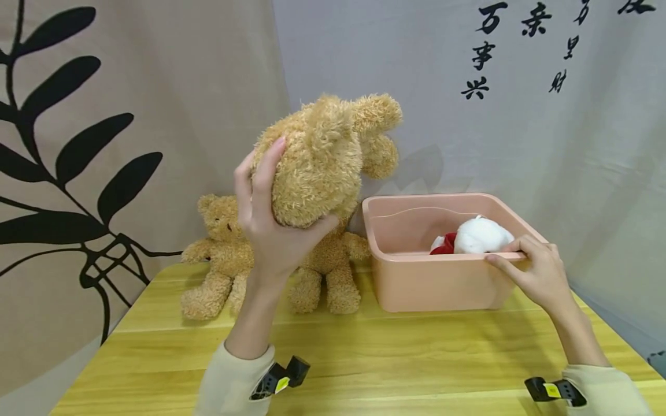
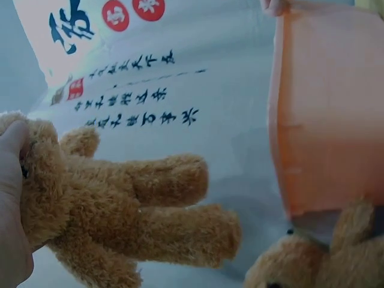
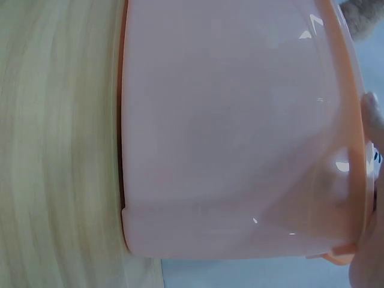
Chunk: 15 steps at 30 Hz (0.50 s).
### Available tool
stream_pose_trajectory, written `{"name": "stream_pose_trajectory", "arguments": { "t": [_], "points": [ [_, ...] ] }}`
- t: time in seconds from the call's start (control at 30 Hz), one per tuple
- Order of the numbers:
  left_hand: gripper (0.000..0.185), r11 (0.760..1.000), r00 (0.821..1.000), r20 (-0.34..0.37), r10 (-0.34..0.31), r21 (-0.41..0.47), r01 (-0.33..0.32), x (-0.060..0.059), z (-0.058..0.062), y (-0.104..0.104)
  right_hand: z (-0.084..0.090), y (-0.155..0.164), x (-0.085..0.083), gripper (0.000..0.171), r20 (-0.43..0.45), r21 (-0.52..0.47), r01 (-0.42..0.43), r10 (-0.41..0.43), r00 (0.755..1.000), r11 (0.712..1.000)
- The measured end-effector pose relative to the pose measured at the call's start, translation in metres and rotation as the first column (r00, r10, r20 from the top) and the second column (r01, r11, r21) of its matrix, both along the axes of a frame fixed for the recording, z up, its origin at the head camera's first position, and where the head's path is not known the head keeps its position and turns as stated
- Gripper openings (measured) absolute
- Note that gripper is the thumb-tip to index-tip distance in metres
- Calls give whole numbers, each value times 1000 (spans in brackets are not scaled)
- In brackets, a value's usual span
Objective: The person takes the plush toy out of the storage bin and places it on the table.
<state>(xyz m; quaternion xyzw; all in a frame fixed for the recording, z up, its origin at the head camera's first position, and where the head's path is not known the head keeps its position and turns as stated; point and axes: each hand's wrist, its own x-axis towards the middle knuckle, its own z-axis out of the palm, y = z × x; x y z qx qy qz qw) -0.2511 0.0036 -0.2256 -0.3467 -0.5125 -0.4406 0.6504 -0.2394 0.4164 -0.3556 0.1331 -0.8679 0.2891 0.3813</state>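
Observation:
My left hand (image 1: 276, 225) grips a tan teddy bear (image 1: 322, 167) by the head, holding it in the air left of the pink bin. In the left wrist view this teddy bear (image 2: 108, 204) hangs sideways, its legs pointing toward the right. My right hand (image 1: 541, 271) pinches the front rim of the pink bin (image 1: 437, 283) near its right corner, thumb outside. Inside the bin lies a white plush toy (image 1: 481, 235) with a red part; its lower portion is hidden by the bin wall. The right wrist view shows the bin's smooth side (image 3: 240, 132) up close.
Two more tan teddy bears sit on the wooden table (image 1: 364, 358) left of the bin: one bear (image 1: 224, 254) at the far left, another bear (image 1: 328, 266) partly behind my left hand and the held one. A printed cloth (image 1: 333, 46) hangs behind the table.

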Motion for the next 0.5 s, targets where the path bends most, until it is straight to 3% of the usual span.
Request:
{"name": "stream_pose_trajectory", "arguments": {
  "t": [0.2, 0.5],
  "points": [
    [73, 999, 1000, -1, 21, 26, -21, 4, 0, -21, -1, 1, 0, 25, 1, 1, 2, -2, 1000, 1000],
    [73, 997, 991, 109, 80, 16, -82, 15, -8, -53, 0, 1, 0, 25, 8, 2, 6, -6, 1000, 1000]
  ]
}}
